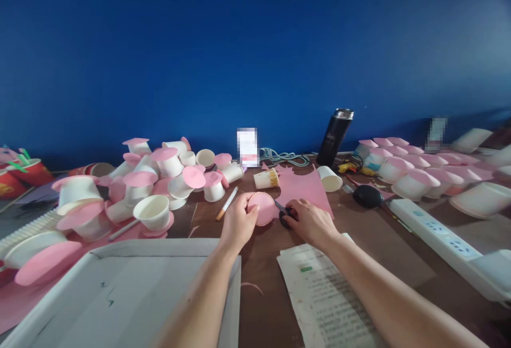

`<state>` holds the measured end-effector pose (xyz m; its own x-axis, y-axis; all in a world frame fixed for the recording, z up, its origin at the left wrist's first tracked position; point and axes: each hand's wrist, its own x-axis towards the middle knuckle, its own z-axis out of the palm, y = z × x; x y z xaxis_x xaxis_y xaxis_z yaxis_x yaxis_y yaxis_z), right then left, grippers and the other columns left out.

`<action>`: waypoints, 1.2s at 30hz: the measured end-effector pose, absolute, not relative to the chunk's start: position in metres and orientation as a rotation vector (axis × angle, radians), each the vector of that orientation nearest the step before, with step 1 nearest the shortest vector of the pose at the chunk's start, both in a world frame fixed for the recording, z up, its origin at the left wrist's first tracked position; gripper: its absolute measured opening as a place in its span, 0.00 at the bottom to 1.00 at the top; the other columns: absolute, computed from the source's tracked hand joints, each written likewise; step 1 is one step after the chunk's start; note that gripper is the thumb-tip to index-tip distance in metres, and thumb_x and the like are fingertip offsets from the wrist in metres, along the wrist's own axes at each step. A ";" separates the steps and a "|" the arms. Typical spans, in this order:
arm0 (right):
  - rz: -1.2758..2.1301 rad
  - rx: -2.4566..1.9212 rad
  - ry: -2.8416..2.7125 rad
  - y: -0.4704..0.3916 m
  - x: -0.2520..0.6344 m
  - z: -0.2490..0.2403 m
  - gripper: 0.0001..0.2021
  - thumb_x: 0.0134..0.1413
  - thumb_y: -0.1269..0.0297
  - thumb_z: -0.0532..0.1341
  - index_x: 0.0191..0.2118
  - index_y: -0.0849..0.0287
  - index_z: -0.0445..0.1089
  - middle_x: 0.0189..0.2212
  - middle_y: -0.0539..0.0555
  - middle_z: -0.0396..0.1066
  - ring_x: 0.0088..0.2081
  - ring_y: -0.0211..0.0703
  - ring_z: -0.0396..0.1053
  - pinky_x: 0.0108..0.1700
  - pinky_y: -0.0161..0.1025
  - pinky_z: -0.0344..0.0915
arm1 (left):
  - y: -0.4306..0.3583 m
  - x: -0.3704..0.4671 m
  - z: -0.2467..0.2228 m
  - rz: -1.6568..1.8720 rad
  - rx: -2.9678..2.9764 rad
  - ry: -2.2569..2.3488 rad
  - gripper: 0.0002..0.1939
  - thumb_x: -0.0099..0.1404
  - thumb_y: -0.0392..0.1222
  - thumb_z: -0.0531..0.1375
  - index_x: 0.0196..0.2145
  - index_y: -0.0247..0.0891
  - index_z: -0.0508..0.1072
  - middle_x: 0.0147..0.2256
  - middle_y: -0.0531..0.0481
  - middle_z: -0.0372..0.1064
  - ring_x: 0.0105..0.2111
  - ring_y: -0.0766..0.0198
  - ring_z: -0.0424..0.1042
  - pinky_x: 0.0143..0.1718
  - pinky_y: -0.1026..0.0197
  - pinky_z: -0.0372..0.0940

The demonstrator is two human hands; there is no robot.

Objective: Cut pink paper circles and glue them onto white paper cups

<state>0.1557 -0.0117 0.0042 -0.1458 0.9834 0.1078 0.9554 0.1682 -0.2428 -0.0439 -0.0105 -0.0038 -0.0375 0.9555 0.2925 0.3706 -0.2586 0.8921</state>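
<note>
Near the middle of the table, my left hand (pixel 238 221) is closed on a round pink paper disc (pixel 262 209), its thumb lying on the disc's face. My right hand (pixel 309 220) grips dark-handled scissors (pixel 284 215), whose blades reach toward the disc's right edge. Behind my hands lie a pink paper sheet (pixel 305 188) and a tipped paper cup with a yellow pattern (pixel 266 179). A thin curved pink strip (pixel 253 286) rests on the table between my forearms.
Many white cups with pink discs (pixel 138 185) crowd the left; more (pixel 417 180) stand at right. A white tray (pixel 159 295), printed paper (pixel 327 295), a power strip (pixel 439 241) and a black bottle (pixel 335 138) surround my arms.
</note>
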 end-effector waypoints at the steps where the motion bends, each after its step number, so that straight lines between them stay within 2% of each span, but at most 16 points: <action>1: 0.180 -1.890 -2.201 -0.012 0.156 0.006 0.12 0.54 0.55 0.58 0.42 0.52 0.70 0.38 0.51 0.74 0.37 0.45 0.72 0.29 0.36 0.51 | -0.011 -0.044 -0.003 1.309 1.628 1.395 0.13 0.57 0.36 0.59 0.42 0.39 0.73 0.39 0.46 0.75 0.40 0.56 0.73 0.44 0.56 0.64; 5: 0.280 -1.897 -2.146 -0.011 0.160 0.009 0.13 0.51 0.55 0.60 0.41 0.53 0.72 0.33 0.51 0.75 0.35 0.47 0.71 0.29 0.36 0.52 | -0.009 -0.045 0.001 1.370 1.364 1.339 0.11 0.54 0.38 0.62 0.38 0.38 0.75 0.36 0.46 0.76 0.36 0.57 0.73 0.39 0.58 0.64; 8: 0.513 -1.788 -1.979 -0.007 0.162 0.009 0.17 0.50 0.53 0.61 0.43 0.56 0.73 0.32 0.53 0.75 0.33 0.44 0.70 0.31 0.36 0.56 | -0.004 -0.049 0.001 1.440 1.080 1.299 0.13 0.50 0.41 0.66 0.36 0.37 0.75 0.31 0.48 0.75 0.31 0.60 0.72 0.35 0.61 0.63; 11: 0.873 -1.568 -1.716 -0.002 0.164 0.009 0.20 0.50 0.52 0.61 0.44 0.60 0.73 0.29 0.53 0.72 0.28 0.39 0.66 0.29 0.35 0.58 | 0.000 -0.054 -0.001 1.519 0.826 1.212 0.14 0.47 0.42 0.68 0.32 0.36 0.75 0.26 0.51 0.72 0.25 0.66 0.68 0.29 0.64 0.61; 14: 1.371 -1.278 -1.375 0.000 0.164 0.011 0.20 0.48 0.51 0.64 0.43 0.61 0.74 0.24 0.50 0.66 0.23 0.33 0.57 0.22 0.31 0.52 | 0.001 -0.057 0.000 1.551 0.644 1.074 0.13 0.44 0.40 0.69 0.28 0.34 0.73 0.24 0.53 0.69 0.23 0.71 0.64 0.25 0.68 0.59; 16: 1.648 -1.039 -1.177 -0.003 0.164 0.014 0.20 0.46 0.53 0.67 0.42 0.61 0.74 0.24 0.50 0.63 0.22 0.30 0.54 0.20 0.28 0.49 | 0.000 -0.058 0.003 1.545 0.542 0.989 0.13 0.43 0.37 0.70 0.27 0.34 0.71 0.25 0.54 0.68 0.23 0.73 0.64 0.25 0.69 0.59; 19: 1.895 -0.782 -1.061 -0.010 0.162 0.018 0.19 0.46 0.58 0.69 0.44 0.61 0.74 0.28 0.52 0.64 0.24 0.28 0.52 0.20 0.25 0.48 | -0.002 -0.057 0.007 1.544 0.431 0.907 0.13 0.45 0.32 0.69 0.29 0.34 0.71 0.27 0.54 0.68 0.24 0.73 0.65 0.26 0.70 0.60; 24: 2.032 -0.639 -1.031 -0.018 0.157 0.019 0.18 0.47 0.60 0.69 0.44 0.62 0.73 0.32 0.54 0.65 0.27 0.30 0.56 0.20 0.23 0.51 | -0.002 -0.055 0.010 1.549 0.390 0.872 0.10 0.49 0.30 0.67 0.31 0.34 0.71 0.31 0.51 0.70 0.28 0.72 0.68 0.26 0.71 0.61; 28: 2.052 -0.610 -1.074 -0.019 0.156 0.018 0.15 0.50 0.59 0.67 0.41 0.62 0.73 0.31 0.55 0.67 0.27 0.30 0.57 0.21 0.23 0.52 | -0.002 -0.055 0.010 1.558 0.411 0.881 0.09 0.51 0.30 0.66 0.32 0.34 0.72 0.35 0.48 0.71 0.31 0.71 0.70 0.27 0.71 0.63; 31: 2.042 -0.588 -1.128 -0.020 0.156 0.018 0.13 0.50 0.58 0.67 0.38 0.62 0.71 0.31 0.55 0.68 0.26 0.29 0.59 0.20 0.24 0.53 | -0.003 -0.055 0.010 1.558 0.411 0.876 0.09 0.51 0.30 0.66 0.32 0.34 0.73 0.34 0.48 0.71 0.30 0.71 0.69 0.26 0.71 0.63; 36: 2.038 -0.604 -1.230 -0.022 0.154 0.013 0.15 0.54 0.58 0.64 0.45 0.57 0.66 0.34 0.57 0.72 0.25 0.31 0.62 0.19 0.25 0.52 | -0.001 -0.056 0.008 1.569 0.360 0.885 0.08 0.52 0.31 0.66 0.31 0.35 0.72 0.34 0.49 0.71 0.29 0.72 0.69 0.25 0.71 0.63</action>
<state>0.1544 -0.0223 0.0133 -0.6664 0.7443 -0.0445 -0.3076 -0.3287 -0.8929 -0.0557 -0.0012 0.0081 -0.2146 0.9432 -0.2536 -0.7051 0.0300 0.7085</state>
